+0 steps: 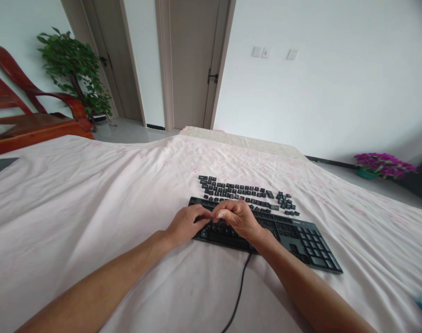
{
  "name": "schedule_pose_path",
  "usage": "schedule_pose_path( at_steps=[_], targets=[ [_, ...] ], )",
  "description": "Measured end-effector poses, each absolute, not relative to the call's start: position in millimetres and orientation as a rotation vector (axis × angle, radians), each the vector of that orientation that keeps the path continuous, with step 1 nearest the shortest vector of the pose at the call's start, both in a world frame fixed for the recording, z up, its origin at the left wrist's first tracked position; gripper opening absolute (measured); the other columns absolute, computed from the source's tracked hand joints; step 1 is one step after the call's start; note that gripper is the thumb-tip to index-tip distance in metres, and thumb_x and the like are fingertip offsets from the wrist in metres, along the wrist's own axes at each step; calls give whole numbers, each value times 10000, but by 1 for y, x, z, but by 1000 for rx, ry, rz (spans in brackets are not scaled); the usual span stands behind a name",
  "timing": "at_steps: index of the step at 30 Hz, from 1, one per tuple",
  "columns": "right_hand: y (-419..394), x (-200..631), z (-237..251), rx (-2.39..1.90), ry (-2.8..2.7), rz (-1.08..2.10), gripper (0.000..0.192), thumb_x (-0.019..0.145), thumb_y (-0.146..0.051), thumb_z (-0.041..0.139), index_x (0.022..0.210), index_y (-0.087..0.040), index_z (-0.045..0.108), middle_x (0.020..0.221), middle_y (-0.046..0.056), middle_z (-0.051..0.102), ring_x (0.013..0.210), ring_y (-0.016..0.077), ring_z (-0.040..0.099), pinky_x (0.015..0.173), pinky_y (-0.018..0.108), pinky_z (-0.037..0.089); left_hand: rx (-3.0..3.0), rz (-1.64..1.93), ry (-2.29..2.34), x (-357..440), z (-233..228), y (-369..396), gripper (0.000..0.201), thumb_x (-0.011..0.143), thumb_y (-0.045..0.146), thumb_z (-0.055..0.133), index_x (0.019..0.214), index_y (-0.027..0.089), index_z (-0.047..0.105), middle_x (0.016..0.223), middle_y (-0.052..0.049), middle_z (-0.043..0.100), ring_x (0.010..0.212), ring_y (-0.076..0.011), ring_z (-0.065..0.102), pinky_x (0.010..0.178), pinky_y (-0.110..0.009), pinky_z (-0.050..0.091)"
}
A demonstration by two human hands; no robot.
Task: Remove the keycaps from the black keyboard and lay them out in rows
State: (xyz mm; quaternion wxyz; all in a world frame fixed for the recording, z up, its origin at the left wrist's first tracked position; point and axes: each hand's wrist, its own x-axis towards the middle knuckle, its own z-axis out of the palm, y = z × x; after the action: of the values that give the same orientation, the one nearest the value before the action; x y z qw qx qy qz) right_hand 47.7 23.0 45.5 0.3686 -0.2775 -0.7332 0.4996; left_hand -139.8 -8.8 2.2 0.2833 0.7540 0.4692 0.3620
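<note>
Over on the left, a wooden chair and a potted plant stand by the doors. Now to the bed sheet, where a black keyboard lies with its long axis running from ten o'clock to four o'clock. The left hand rests on its near-left end, fingers curled down onto the keys; whether they pinch anything, I cannot tell. Just to its right, touching at the fingertips, the right hand arches over the same patch, fingers bunched. Loose keycaps sit in rows at twelve o'clock, just beyond both hands. The cable trails toward six o'clock. Far right, purple flowers.
</note>
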Motion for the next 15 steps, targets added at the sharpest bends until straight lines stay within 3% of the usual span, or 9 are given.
schedule_pose_path(
  at_steps=[9, 15],
  targets=[
    [24, 46, 30, -762, -1960, 1266, 420, 832, -547, 639, 700, -156, 714, 670, 50, 698, 621, 146, 640, 594, 243, 507, 2197, 840, 1211, -144, 5, -8, 108, 749, 229, 689, 857, 232, 696, 807, 18, 651, 765, -163, 587, 702, -256, 413],
    [22, 45, 22, -717, -2138, 1009, 469, 893, -570, 537, 691, -182, 707, 703, 47, 711, 653, 148, 655, 632, 239, 509, 2230, 783, 1246, -140, 1, -5, 59, 779, 300, 696, 776, 242, 687, 793, 27, 646, 776, -170, 585, 701, -266, 383]
  ],
)
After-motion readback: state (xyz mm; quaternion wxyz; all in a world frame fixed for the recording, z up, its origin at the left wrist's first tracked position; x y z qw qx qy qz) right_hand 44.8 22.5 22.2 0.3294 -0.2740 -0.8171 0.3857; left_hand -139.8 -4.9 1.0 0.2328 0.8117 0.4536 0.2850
